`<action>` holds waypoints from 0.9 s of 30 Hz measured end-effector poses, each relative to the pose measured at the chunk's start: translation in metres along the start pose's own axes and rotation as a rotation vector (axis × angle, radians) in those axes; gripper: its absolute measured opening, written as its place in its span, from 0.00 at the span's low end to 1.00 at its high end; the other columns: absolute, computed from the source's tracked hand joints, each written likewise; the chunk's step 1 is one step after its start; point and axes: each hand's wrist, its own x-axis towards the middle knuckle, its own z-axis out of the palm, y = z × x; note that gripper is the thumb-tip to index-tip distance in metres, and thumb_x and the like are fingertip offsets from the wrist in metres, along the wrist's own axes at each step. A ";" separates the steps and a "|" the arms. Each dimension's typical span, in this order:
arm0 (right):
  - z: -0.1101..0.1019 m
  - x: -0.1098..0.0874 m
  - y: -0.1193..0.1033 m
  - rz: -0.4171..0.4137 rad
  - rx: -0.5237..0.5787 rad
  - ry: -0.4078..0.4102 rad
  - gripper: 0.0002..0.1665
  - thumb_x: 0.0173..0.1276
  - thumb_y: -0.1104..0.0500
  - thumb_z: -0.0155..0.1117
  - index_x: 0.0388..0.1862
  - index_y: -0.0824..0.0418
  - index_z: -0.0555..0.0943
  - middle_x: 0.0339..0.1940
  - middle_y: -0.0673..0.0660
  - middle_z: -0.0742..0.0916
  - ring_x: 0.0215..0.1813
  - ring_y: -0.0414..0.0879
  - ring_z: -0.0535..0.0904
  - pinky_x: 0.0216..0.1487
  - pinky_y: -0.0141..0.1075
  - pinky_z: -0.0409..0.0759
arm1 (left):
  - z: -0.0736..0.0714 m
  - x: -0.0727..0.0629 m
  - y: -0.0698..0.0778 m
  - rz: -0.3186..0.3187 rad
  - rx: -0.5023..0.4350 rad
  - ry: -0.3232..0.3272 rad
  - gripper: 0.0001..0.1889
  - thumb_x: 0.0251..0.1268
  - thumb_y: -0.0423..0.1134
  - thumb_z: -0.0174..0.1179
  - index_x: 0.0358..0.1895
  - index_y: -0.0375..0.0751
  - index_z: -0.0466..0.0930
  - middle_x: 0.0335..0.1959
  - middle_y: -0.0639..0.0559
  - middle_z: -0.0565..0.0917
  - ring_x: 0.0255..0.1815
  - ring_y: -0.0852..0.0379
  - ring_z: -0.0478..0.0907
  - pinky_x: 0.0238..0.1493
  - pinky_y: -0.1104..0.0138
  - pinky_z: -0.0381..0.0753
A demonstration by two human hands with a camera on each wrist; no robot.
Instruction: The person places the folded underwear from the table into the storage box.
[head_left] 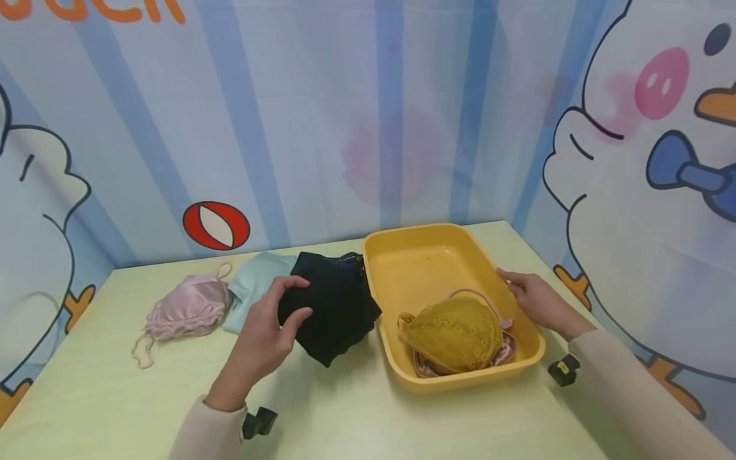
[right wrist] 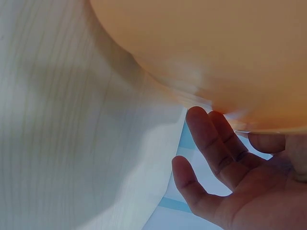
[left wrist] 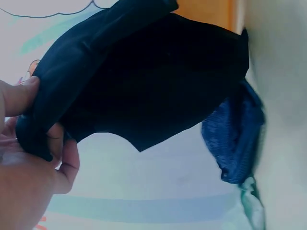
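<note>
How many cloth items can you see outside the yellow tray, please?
4: a pink satin item farthest left, mint cloth beside it, black cloth in the left hand, and blue denim partly behind that. More may be hidden.

- Up top, the head camera, looking forward and down over the tabletop (head_left: pixel 322 421) to the backdrop (head_left: pixel 322 128); widest and farthest view, both hands in it, left (head_left: pixel 266 335) and right (head_left: pixel 542 300).
- Over to the left wrist: right up close, that hand at the left edge, black cloth (left wrist: pixel 158 91) across the middle, turned sideways so the tabletop runs up the right side.
- And the right wrist, low and tight, facing the tray's (right wrist: pixel 216 52) outer wall, tabletop on the left, backdrop below, also tipped over.
- Shared ground: head and left wrist both catch the cloth; head and right wrist, the tray.
</note>
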 end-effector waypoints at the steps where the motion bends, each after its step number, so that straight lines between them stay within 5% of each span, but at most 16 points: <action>1: 0.000 0.000 0.000 -0.001 0.000 0.001 0.26 0.75 0.69 0.38 0.71 0.70 0.58 0.65 0.76 0.66 0.21 0.48 0.61 0.22 0.35 0.67 | -0.001 0.001 0.002 0.015 0.000 0.017 0.24 0.57 0.25 0.64 0.56 0.39 0.67 0.53 0.46 0.75 0.56 0.52 0.71 0.58 0.55 0.69; 6: 0.000 0.000 0.001 -0.009 0.008 0.002 0.25 0.75 0.70 0.38 0.71 0.70 0.58 0.65 0.76 0.66 0.20 0.48 0.61 0.20 0.35 0.67 | -0.002 0.005 0.014 0.094 -0.028 0.087 0.25 0.54 0.23 0.65 0.56 0.36 0.68 0.53 0.49 0.75 0.56 0.55 0.71 0.60 0.60 0.68; 14: 0.000 0.001 0.003 -0.006 0.017 0.002 0.25 0.75 0.70 0.38 0.71 0.70 0.59 0.65 0.75 0.67 0.21 0.49 0.61 0.22 0.35 0.68 | 0.004 0.015 0.036 0.209 -0.103 0.085 0.25 0.54 0.20 0.63 0.55 0.35 0.69 0.52 0.49 0.76 0.53 0.55 0.72 0.60 0.65 0.68; 21: 0.001 0.001 0.001 -0.005 0.001 0.009 0.25 0.75 0.70 0.39 0.70 0.70 0.60 0.65 0.74 0.67 0.34 0.51 0.75 0.24 0.35 0.70 | 0.011 0.018 0.053 0.266 -0.163 0.082 0.25 0.53 0.20 0.64 0.55 0.37 0.69 0.52 0.50 0.76 0.50 0.54 0.73 0.58 0.63 0.69; 27: 0.001 0.001 0.001 0.013 0.003 0.008 0.26 0.75 0.70 0.39 0.70 0.69 0.60 0.65 0.74 0.67 0.22 0.47 0.65 0.19 0.35 0.67 | 0.023 0.023 0.068 0.316 -0.230 0.048 0.25 0.54 0.20 0.63 0.55 0.37 0.69 0.52 0.48 0.76 0.52 0.52 0.74 0.54 0.61 0.73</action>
